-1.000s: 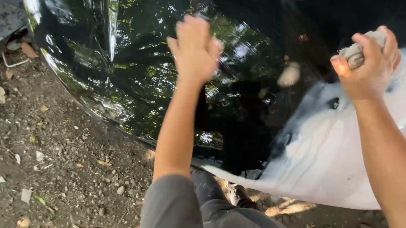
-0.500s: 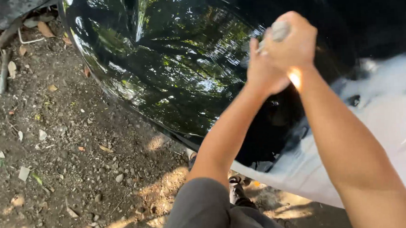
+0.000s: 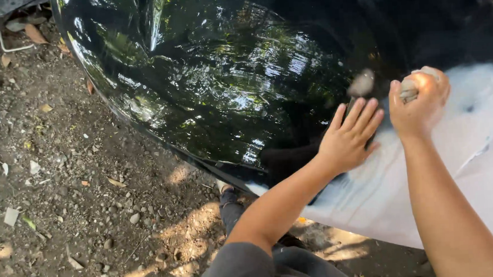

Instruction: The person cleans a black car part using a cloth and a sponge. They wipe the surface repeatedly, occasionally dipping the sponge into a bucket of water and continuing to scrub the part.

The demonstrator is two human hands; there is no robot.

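Note:
A glossy black car body panel (image 3: 215, 84) fills the top of the head view and mirrors trees and sky. Its lower right part is a dull white-grey patch (image 3: 429, 185). My left hand (image 3: 350, 136) lies flat with fingers spread on the panel, at the border of black and white-grey. My right hand (image 3: 419, 104) is just to the right of it, closed around a small grey wad (image 3: 410, 88) and pressed against the panel. Both forearms reach up from the bottom of the frame.
Bare dirt ground (image 3: 64, 210) with pebbles, dry leaves and twigs lies left of and below the panel. My grey sleeve (image 3: 242, 268) and dark trouser leg show at the bottom. The panel's lower edge runs diagonally from the top left to the bottom right.
My hands have dropped to the right, from the black area to the edge of the white-grey patch. The left hand, bunched against the right half a second ago, now lies flat and spread.

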